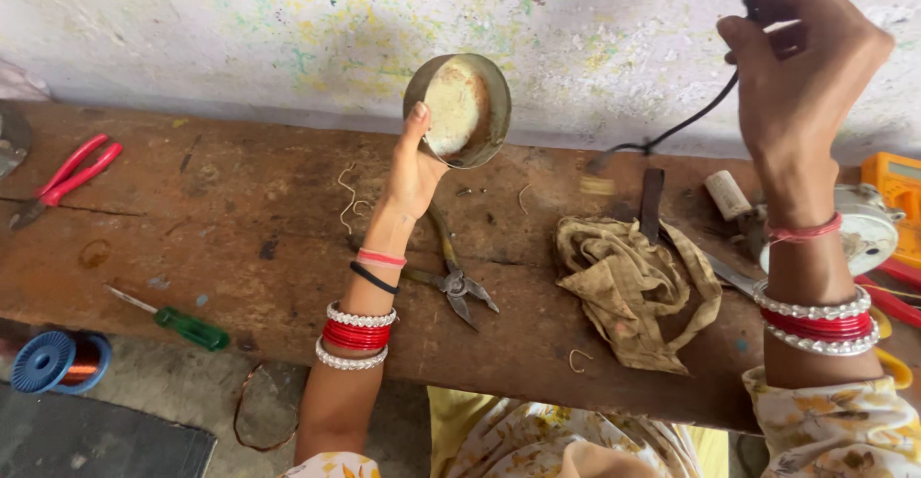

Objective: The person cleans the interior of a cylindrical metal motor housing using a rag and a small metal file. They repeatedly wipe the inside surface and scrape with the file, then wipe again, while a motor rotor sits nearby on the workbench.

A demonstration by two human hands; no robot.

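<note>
Stretching across the whole view: a worn wooden bench [240, 248] set against a paint-flecked wall [336, 27]. Lying crumpled on its right part, a dirty yellowish rag [633, 286], near a round white-faced device [868, 233] at the far right edge and an orange meter [897, 181] just behind it. Raised above the bench middle: left hand [413, 166], fingers wrapped around the rim of a round, shallow metal tin [459, 111], tilted so the pale, rust-stained inside faces the camera. Lifted high on the right: right hand [801, 66], clenched on a thin dark tool; black cord [691, 118] trailing from it down to the bench top. Resting just beside the left wrist, grey pliers [456, 281] with jaws pointing to the near edge. Sitting at the left end, red-handled pliers [72, 176]; nearer, a green-handled screwdriver [177, 323]. Standing below the bench on the floor, a blue spool of copper wire [58, 361].
</note>
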